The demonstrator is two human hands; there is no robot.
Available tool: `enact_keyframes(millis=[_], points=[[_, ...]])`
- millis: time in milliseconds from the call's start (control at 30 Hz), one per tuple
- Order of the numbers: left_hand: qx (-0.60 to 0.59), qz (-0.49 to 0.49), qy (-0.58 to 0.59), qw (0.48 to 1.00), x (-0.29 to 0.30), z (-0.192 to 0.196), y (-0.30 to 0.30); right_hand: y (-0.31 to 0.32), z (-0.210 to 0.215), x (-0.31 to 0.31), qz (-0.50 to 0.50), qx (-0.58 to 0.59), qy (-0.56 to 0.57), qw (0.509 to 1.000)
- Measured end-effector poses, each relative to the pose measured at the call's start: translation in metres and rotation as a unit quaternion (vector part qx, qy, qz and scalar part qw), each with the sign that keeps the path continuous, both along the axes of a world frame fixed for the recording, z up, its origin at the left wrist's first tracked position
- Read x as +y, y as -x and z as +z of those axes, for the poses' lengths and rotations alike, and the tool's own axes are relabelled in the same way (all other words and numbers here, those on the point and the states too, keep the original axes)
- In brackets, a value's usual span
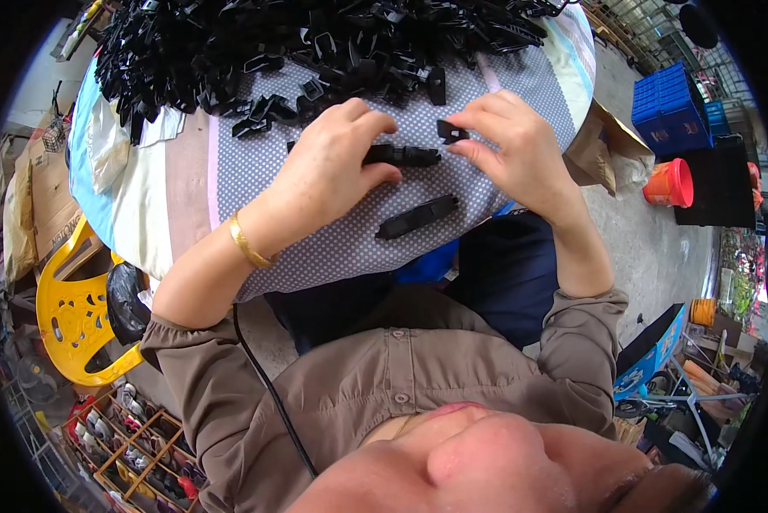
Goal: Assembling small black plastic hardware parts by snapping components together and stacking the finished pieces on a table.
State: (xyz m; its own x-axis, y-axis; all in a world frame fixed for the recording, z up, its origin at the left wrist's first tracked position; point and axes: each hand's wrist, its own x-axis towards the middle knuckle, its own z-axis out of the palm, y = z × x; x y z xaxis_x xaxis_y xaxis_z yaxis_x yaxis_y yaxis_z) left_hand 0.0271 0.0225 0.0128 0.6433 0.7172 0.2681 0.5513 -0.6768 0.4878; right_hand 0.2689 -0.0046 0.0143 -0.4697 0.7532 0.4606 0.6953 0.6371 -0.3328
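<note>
My left hand point(341, 150) is closed around a long black plastic part point(405, 156), whose ribbed end sticks out to the right between thumb and fingers. Just right of that end, my right hand point(508, 141) pinches a small black plastic piece point(452, 132) between thumb and fingertips. The two parts are apart, with a narrow gap between them. Nearer to me on the dotted cloth lies another long black plastic part point(416, 217), slightly tilted. A loose black piece point(437, 85) lies beyond my hands, by the edge of the heap.
A large heap of black plastic parts point(230, 51) covers the far side of the cloth-covered table point(264, 265). A yellow plastic chair point(67, 325) stands at the left. To the right are a red bucket point(667, 183), a blue crate point(670, 107) and a cardboard box point(597, 145).
</note>
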Motion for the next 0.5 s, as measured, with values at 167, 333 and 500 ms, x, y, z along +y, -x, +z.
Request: enact_keyframes(millis=[167, 333, 500], points=[[0.02, 0.012, 0.104, 0.994, 0.005, 0.009, 0.005, 0.016, -0.002, -0.01, 0.028, 0.011, 0.011, 0.999], [0.008, -0.007, 0.071, 0.997, 0.006, 0.005, 0.003, 0.015, -0.004, -0.006, 0.037, -0.008, 0.022, 0.999], [-0.011, -0.056, 0.041, 0.998, 0.005, -0.001, -0.001, 0.023, -0.015, 0.002, 0.091, 0.048, 0.036, 0.994]])
